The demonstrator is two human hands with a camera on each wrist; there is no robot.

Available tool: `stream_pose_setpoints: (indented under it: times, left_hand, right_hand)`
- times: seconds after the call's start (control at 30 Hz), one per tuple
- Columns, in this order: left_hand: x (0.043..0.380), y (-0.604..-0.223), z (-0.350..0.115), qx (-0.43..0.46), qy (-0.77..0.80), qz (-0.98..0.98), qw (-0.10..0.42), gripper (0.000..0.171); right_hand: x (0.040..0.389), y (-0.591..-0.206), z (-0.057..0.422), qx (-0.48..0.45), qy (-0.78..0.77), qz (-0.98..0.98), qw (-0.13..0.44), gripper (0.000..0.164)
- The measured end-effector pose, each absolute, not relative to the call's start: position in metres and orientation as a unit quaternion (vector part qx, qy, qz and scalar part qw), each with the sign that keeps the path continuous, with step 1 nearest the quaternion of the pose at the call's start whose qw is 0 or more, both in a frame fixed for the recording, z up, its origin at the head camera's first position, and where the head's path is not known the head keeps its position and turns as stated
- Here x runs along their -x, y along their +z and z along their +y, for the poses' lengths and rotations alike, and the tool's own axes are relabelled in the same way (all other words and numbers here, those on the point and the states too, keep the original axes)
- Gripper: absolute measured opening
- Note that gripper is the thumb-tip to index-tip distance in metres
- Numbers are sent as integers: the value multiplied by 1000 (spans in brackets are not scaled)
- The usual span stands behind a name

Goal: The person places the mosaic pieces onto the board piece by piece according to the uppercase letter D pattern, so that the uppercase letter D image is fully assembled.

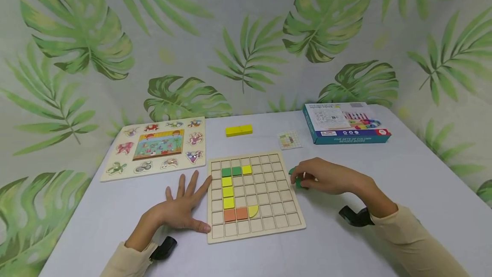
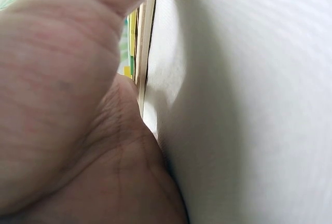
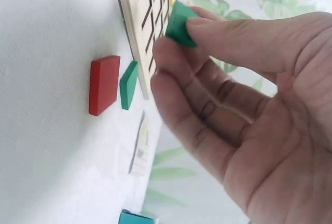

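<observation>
My right hand (image 1: 326,176) is at the right edge of a wooden grid board (image 1: 269,221), pinching a small green tile (image 3: 179,24) between thumb and fingers. Another green tile (image 3: 128,85) and a red tile (image 3: 105,84) lie on the table by the board in the right wrist view. With fingers spread, my left hand (image 1: 180,208) rests at the board's left side, its thumb tip at the rim. On the grid sit two green squares (image 1: 231,171), several yellow squares (image 1: 228,192), two orange squares (image 1: 235,214) and a yellow rounded piece (image 1: 253,211).
Behind the board lie a yellow block (image 1: 238,130) and a small pattern card (image 1: 290,139). A sea-animal puzzle board (image 1: 111,166) is at the back left. At the back right lies a teal game box (image 1: 346,139). A leaf-print cloth (image 1: 253,93) hangs behind the table.
</observation>
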State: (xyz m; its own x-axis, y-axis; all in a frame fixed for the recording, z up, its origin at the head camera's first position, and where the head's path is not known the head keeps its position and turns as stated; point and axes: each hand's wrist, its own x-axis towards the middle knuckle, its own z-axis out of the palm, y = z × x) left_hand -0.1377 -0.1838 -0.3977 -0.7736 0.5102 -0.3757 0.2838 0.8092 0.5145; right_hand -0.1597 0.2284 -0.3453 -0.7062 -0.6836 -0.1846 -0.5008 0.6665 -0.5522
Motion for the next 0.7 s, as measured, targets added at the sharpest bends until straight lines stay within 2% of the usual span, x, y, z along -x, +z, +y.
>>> stream_pose_setpoints:
  times: [0.4,0.7]
  left_hand:
    - [136,-396,-182,-223,222,913,262,130]
    - [139,-399,-184,-221,209,917,259,130]
  right_hand:
    - [159,-352,218,337,-267,886,174,3]
    - [161,-351,209,336,-272,887,166,5]
